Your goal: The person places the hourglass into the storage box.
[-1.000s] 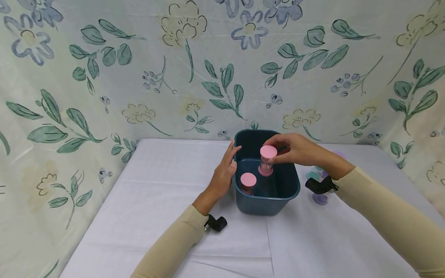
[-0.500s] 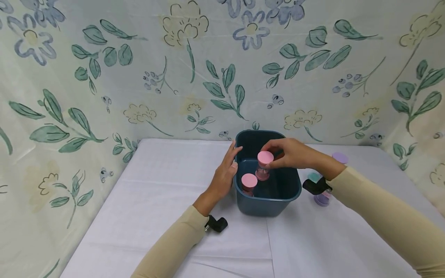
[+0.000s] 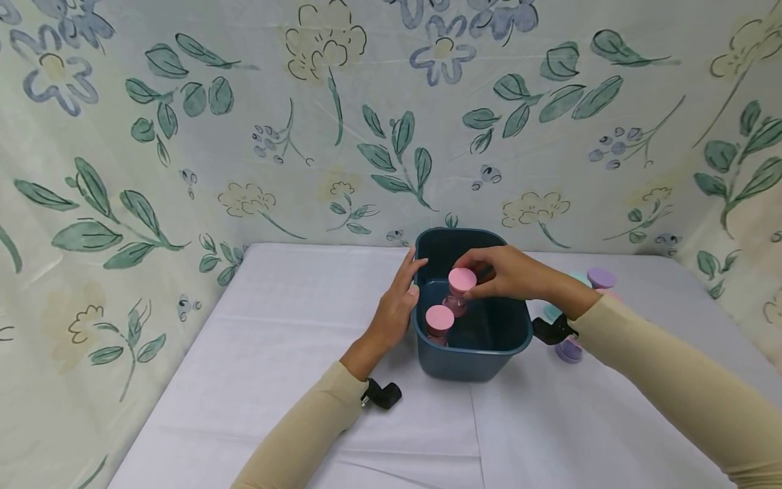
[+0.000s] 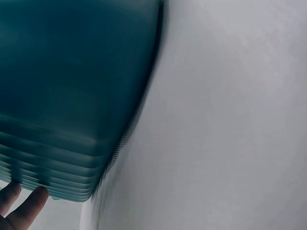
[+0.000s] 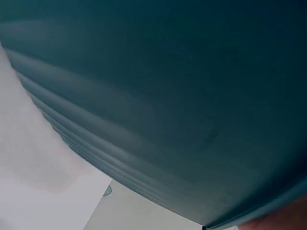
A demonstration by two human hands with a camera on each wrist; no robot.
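Inside the dark blue plastic bin (image 3: 473,367), my right hand (image 3: 504,273) pinches a pink-capped sand timer (image 3: 462,280) between thumb and fingers. The timer is upright, its clear lower part low in the bin. Just in front of it stands a second pink sand timer (image 3: 439,318), near the bin's left front corner. My left hand (image 3: 394,309) rests along the bin's left wall, fingers extended and tips at the rim. In the left wrist view two fingertips (image 4: 32,203) show by the bin's ribbed edge. The right wrist view is mostly filled by the bin's outer wall (image 5: 144,105).
Several more sand timers in purple (image 3: 601,277), teal (image 3: 552,312) and pink stand right of the bin, partly hidden behind my right forearm. A white cloth (image 3: 293,326) covers the table. A floral curtain (image 3: 342,136) hangs close behind the bin.
My right hand has moved left and lower in the bin with the sand timer, bringing it close to the other one. The left hand stays at the wall.
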